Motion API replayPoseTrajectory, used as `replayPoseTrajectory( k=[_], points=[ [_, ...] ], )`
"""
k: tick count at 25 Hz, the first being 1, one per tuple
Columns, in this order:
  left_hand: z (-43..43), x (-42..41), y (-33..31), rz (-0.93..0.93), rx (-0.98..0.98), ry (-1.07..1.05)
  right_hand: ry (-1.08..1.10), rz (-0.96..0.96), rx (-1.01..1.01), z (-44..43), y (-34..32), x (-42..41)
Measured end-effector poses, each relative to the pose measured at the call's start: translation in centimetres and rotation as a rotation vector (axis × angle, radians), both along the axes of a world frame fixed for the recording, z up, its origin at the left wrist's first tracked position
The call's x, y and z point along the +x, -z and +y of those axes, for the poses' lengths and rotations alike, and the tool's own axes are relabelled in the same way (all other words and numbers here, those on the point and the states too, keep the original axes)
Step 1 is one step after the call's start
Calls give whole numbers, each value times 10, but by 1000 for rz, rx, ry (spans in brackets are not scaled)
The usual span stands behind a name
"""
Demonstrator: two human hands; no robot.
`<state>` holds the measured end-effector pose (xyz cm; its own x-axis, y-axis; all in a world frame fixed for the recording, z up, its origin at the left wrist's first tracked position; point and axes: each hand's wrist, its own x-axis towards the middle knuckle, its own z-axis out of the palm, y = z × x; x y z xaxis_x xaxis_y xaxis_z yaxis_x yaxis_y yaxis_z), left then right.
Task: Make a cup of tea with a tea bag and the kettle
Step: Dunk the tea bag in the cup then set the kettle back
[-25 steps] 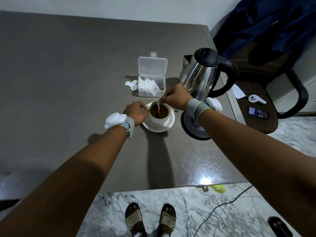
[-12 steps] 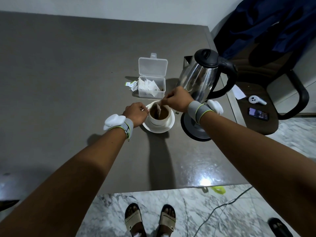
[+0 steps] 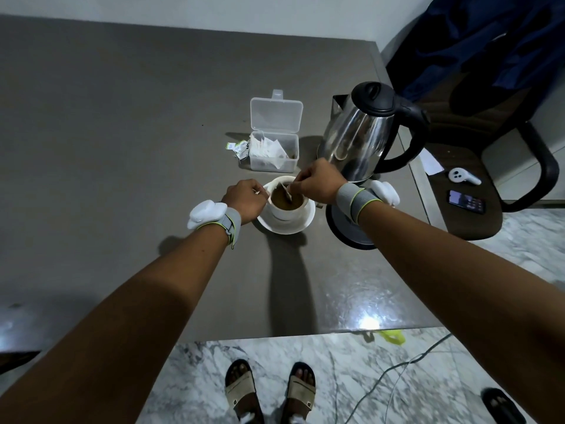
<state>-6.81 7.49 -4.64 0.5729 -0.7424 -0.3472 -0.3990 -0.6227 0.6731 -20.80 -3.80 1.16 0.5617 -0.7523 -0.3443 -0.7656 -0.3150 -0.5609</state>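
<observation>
A white cup [image 3: 286,211] of brown tea stands on a white saucer [image 3: 301,223] near the middle of the grey table. My right hand [image 3: 318,185] hovers over the cup's right rim, pinching the tea bag's string. The tea bag [image 3: 287,194] hangs slanted, partly dipped in the tea. My left hand [image 3: 246,200] grips the cup's handle on the left side. The steel kettle [image 3: 362,142] with black lid and handle sits on its base [image 3: 345,231] just right of the cup.
A clear plastic box [image 3: 275,148] of tea bags, lid open, stands behind the cup, with loose tags [image 3: 238,147] to its left. Right of the table, a chair [image 3: 470,194] holds a phone, a white item and paper. A cable [image 3: 394,374] lies on the marble floor.
The tea bag has shifted inside the cup, bobbing with small moves of my right hand. My left hand stays on the cup's handle. The view drifted slightly.
</observation>
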Motion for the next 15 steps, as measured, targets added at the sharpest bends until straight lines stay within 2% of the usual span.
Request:
replayPoseTrajectory(
  k=[9,15],
  points=[
    [-2,-2,-5,-29,50,26,91,-120,-2,-10,-24,-1],
    [-2,-1,-5,-29,59,35,61,-97,-7,-8,-12,-2]
  ],
)
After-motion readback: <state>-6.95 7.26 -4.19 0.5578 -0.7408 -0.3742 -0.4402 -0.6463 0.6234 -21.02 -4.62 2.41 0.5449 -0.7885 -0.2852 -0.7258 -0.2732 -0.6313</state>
